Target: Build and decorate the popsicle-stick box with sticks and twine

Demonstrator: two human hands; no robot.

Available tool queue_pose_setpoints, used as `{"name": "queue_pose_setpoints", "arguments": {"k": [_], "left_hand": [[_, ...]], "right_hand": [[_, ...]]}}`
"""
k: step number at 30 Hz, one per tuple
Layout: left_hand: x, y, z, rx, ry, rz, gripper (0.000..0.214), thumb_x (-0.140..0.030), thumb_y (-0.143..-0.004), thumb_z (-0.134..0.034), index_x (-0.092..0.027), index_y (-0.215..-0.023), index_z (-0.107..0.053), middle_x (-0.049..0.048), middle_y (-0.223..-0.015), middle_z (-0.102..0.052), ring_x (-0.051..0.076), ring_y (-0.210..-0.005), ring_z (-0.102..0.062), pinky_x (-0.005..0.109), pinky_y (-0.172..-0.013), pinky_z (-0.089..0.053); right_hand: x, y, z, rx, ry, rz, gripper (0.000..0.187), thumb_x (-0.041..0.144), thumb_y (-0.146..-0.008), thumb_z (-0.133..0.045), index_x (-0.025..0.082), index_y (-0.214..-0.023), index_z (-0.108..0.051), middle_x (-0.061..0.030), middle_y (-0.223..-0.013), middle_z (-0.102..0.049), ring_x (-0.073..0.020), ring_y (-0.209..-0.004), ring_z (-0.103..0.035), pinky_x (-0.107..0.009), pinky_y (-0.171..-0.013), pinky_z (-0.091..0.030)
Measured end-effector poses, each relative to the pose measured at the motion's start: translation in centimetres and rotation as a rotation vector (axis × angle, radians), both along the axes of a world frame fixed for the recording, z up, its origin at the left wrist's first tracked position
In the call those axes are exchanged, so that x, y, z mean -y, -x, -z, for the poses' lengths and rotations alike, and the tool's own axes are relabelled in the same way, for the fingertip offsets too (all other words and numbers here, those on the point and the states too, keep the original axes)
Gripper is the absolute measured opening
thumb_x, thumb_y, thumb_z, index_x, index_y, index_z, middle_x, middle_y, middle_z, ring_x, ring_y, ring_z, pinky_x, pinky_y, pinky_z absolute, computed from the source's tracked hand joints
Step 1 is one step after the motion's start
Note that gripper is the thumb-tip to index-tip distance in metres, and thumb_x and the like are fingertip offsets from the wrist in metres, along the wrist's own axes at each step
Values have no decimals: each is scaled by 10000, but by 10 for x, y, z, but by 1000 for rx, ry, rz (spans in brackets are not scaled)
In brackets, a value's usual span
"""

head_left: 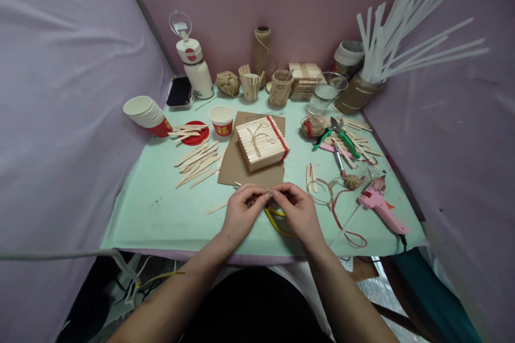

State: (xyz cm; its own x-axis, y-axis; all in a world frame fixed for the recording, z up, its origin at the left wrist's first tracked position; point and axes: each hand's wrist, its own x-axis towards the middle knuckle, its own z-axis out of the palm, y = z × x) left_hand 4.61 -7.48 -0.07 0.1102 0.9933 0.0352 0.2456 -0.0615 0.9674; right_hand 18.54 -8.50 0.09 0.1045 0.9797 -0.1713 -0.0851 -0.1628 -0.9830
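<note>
My left hand (246, 208) and my right hand (296, 209) meet near the table's front edge, fingertips pinched together. Between them shows a tiny tan bit, too small to name. Under my hands lie scissors with yellow handles (280, 229), mostly covered; a metal tip pokes out beyond my left knuckles. Just past my fingers, a box of wooden craft sticks (262, 144) rests on a brown cardboard sheet (235, 166). Twine decoration and a red cord edge its lid.
Loose craft sticks (199, 162) lie to the left, by a paper cup (221, 120). At right are a pink glue gun (384, 210), green-handled pruning shears (349, 142) and red cord (341, 222). A glass of water (322, 99) and a white bottle (198, 75) stand behind.
</note>
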Motion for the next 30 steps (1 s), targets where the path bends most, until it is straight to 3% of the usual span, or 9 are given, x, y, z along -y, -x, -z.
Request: {"name": "queue_pose_setpoints", "arguments": {"k": [5,11,20,30], "left_hand": [[-1,1,2,12,9,-14,137,-293,-796,-651,-166,-758,-686,35,-784,-649,142,-764,-591,242,-682,-454],[1,3,6,-41,-77,25,119,-279,-808,-647,-176,-785,-703,41,-797,-651,138,-756,-595,245,-675,-458],[2,4,6,-86,-159,81,89,-226,-817,-637,-179,-827,-712,39,-801,-642,133,-761,-590,241,-681,-459],[2,6,3,-186,-179,202,110,-212,-843,-602,-196,-859,-710,39,-829,-629,134,-786,-592,253,-722,-462]], "right_hand": [[1,-4,2,82,-81,11,187,324,-787,-638,195,-922,-630,-23,-837,-641,-152,-767,-588,-286,-712,-478],[1,-13,-2,173,-209,-74,231,238,-806,-631,219,-1027,-564,-25,-911,-635,-151,-853,-586,-305,-805,-470],[1,-16,-7,161,-232,-167,265,207,-818,-606,227,-1060,-501,-16,-881,-628,-147,-841,-600,-313,-822,-493],[2,-25,-6,299,-236,-267,287,190,-830,-548,222,-1102,-462,-23,-865,-623,-157,-827,-601,-331,-790,-490]]}}
